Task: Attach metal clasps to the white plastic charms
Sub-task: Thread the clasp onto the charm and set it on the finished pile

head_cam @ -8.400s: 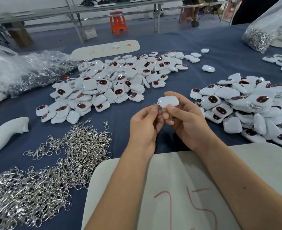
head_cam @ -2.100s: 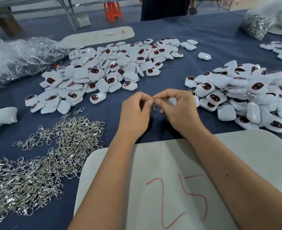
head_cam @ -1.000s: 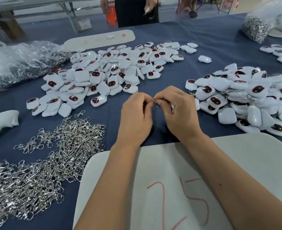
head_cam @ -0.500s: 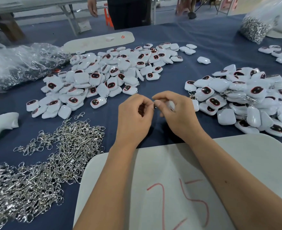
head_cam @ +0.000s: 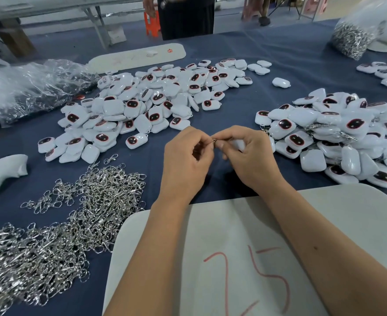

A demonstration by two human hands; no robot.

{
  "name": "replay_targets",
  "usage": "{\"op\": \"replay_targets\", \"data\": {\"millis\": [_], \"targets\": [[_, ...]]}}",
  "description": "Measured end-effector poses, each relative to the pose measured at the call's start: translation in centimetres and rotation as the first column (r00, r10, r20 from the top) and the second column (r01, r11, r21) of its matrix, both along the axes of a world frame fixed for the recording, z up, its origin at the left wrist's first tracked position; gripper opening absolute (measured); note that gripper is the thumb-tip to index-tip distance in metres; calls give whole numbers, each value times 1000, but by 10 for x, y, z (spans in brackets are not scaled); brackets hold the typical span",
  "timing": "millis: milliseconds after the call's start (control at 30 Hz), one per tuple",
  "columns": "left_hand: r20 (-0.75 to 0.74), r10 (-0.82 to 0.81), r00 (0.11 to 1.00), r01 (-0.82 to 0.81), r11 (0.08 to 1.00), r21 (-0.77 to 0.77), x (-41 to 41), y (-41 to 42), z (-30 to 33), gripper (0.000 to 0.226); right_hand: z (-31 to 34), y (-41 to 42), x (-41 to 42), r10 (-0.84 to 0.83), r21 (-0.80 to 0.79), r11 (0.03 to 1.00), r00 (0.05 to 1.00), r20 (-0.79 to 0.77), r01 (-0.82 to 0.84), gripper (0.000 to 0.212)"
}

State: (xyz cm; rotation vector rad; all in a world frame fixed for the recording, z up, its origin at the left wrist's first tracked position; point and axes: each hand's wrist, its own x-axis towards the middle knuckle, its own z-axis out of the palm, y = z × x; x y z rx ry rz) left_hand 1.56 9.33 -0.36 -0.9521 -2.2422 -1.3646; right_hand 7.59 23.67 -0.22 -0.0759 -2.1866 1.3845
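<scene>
Since 8.4 s ago the charm (head_cam: 238, 143) has dropped from open view into the right hand (head_cam: 247, 156), curled round it. The left hand (head_cam: 188, 160) pinches the clasp (head_cam: 214, 140) at centre. Step judged: hooking clasp to loop; next, close it. One charm and one clasp in hand; piles uncountable: bare charms (head_cam: 156, 103) at 11 o'clock, clasped charms (head_cam: 338, 133) at 2, loose clasps (head_cam: 69, 215) at 8.

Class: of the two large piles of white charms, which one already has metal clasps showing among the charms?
The right-hand pile, beside the right hand; silver clasps poke out between its charms.
</scene>
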Motion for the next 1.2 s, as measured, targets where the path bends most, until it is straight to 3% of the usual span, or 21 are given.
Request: {"op": "replay_targets", "data": {"millis": [200, 500, 667, 733, 867, 1100, 1200], "targets": [[-1, 14, 1000, -14, 1000, 4, 2, 1, 1, 11, 2, -2, 1, -60, 109, 992, 996, -71, 67, 18], [22, 47, 999, -48, 996, 72, 5, 6, 0, 11, 5, -6, 2, -90, 85, 992, 993, -76, 96, 14], [11, 25, 1000, -26, 999, 37, 4, 6, 1, 10, 4, -7, 0, -101, 71, 992, 994, -41, 104, 8], [9, 27, 1000, -28, 999, 35, 3, 5, 1, 11, 2, -4, -3, -112, 12, 994, 994, 14, 112, 15], [24, 26, 999, -25, 1000, -4, 0, 3, -1, 13, -2, 3, -7, -69, -282, 955, 994, 86, 91, 41], [30, -28, 999, 30, 996, -79, -1, 2, -4, 13, -6, 6, -10, -162, -429, 881, 979, 124, 200, 44], [38, -43, 998, 46, 995, -90, -2, 2, -4, 14, -8, 11, -12, -169, -333, 924, 982, 90, 189, 11]]}}
